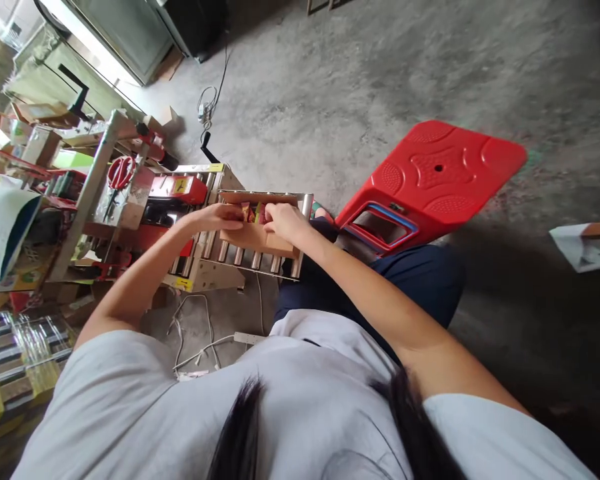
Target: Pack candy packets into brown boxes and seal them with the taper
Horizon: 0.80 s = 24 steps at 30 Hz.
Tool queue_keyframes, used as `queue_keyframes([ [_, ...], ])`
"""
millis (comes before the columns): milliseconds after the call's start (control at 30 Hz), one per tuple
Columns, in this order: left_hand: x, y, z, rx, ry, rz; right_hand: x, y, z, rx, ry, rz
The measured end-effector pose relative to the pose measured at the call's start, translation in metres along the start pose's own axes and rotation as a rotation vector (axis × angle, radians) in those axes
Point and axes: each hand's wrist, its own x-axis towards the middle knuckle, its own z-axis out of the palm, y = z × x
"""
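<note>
Cardboard box (253,235) lies under both hands.

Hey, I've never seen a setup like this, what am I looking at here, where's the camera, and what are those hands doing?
There is one picture, taken by a camera worn on a person's head and pointed down, so you see their own hair, shirt and arms from above. No robot is involved. Both bare hands reach into a small open cardboard box that sits on a short roller conveyor, a row of metal rollers in a pale frame. The left hand and the right hand both touch colourful packets inside the box; exactly what the packets are is too small to tell. Left of the rollers is a machine with red parts. A red plastic stool lies tipped on the concrete floor to the right.
</note>
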Motion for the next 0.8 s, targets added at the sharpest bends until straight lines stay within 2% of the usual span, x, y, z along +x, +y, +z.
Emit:
queue_keyframes([
  [100, -0.018, 0.015, 0.035, 0.249, 0.477, -0.029, -0.011, -0.004, 0.019, -0.081, 0.171, -0.023],
  [133, -0.023, 0.020, 0.047, 0.307, 0.585, -0.008, -0.015, -0.005, 0.025, -0.114, 0.223, -0.075],
  [167, -0.025, 0.022, 0.058, 0.338, 0.628, 0.029, -0.019, -0.004, 0.029, -0.140, 0.258, -0.145],
  [233, -0.026, 0.024, 0.072, 0.339, 0.563, 0.103, -0.020, -0.002, 0.032, -0.158, 0.268, -0.263],
  [300, -0.021, 0.020, 0.076, 0.315, 0.445, 0.133, -0.015, 0.000, 0.030, -0.153, 0.192, -0.277],
  [400, -0.008, 0.015, 0.067, 0.332, 0.330, 0.141, -0.003, 0.001, 0.023, -0.169, 0.033, -0.237],
  [467, 0.000, 0.015, 0.058, 0.367, 0.287, 0.153, 0.001, 0.000, 0.021, -0.180, -0.012, -0.230],
  [533, 0.006, 0.017, 0.052, 0.410, 0.277, 0.167, -0.003, 0.000, 0.023, -0.161, 0.059, -0.229],
  [633, 0.013, 0.019, 0.051, 0.455, 0.317, 0.189, -0.017, -0.001, 0.029, -0.136, 0.327, -0.208],
  [700, 0.015, 0.017, 0.056, 0.454, 0.366, 0.186, -0.025, -0.001, 0.031, -0.149, 0.451, -0.176],
  [800, 0.010, 0.013, 0.070, 0.414, 0.473, 0.152, -0.029, -0.001, 0.031, -0.158, 0.479, -0.162],
])
